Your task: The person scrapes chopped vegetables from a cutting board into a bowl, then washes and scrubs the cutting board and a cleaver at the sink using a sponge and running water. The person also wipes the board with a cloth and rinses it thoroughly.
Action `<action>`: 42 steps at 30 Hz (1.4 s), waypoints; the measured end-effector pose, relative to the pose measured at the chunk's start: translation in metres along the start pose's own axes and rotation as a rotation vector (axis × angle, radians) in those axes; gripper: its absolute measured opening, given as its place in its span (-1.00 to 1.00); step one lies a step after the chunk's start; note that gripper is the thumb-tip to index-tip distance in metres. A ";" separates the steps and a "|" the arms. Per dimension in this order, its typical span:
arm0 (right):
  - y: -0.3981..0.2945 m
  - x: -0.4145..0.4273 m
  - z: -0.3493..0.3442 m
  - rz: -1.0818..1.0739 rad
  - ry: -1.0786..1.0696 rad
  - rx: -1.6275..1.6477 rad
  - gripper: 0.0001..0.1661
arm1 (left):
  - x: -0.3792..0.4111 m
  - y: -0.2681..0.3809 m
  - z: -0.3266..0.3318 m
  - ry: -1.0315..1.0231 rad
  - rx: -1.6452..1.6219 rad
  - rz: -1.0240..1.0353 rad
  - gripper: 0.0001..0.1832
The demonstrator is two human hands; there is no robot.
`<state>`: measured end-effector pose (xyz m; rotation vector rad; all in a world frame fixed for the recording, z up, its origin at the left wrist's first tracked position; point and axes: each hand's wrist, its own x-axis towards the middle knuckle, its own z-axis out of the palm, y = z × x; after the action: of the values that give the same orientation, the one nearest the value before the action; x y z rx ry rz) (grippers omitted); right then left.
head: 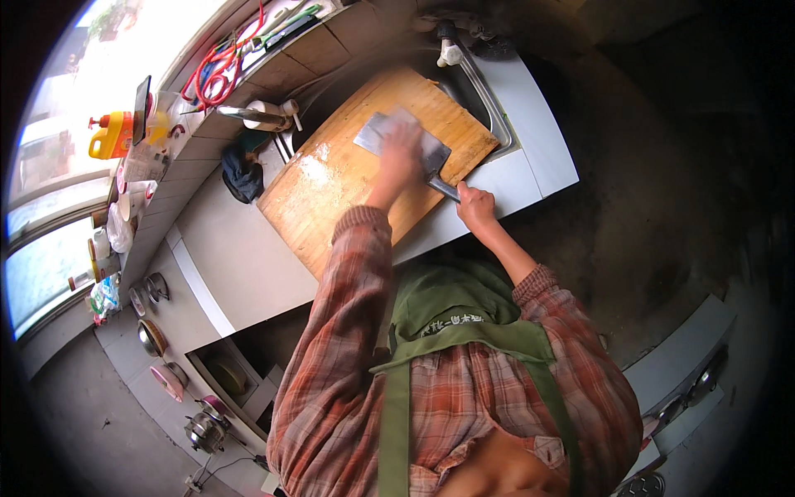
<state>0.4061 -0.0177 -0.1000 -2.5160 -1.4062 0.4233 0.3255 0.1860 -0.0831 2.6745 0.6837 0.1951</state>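
Note:
A wet wooden cutting board (348, 180) lies aslant over the sink and counter. Above it is a cleaver (371, 133) with a broad metal blade and a dark handle. My right hand (477, 206) is closed round the handle's end, near the board's lower right edge. My left hand (400, 149) is over the flat of the blade and blurred. Something pale shows at its fingertips; whether it is a cloth or part of the blade cannot be told. Wet, shiny patches mark the board left of the blade.
The metal sink (504, 127) shows beyond the board, with a white-handled tap (448, 53). Left of the board are a dark cloth (242, 174) and another faucet (254, 116). A yellow pump bottle (112, 135) and red tubing (214, 81) are on the window ledge.

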 end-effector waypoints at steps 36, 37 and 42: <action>-0.020 -0.001 -0.026 -0.091 -0.024 0.012 -0.66 | 0.000 -0.039 -0.035 -0.025 -0.092 -0.402 -0.46; -0.023 0.001 -0.026 -0.100 -0.039 0.015 -0.66 | -0.013 -0.045 -0.012 0.107 -0.224 -0.316 -0.46; -0.022 0.005 -0.034 -0.069 -0.157 0.022 -0.65 | -0.047 0.000 0.027 0.250 -0.335 0.001 -0.55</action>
<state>0.4037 -0.0046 -0.0613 -2.4545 -1.5307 0.6313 0.2902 0.1547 -0.1104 2.3499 0.6569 0.5967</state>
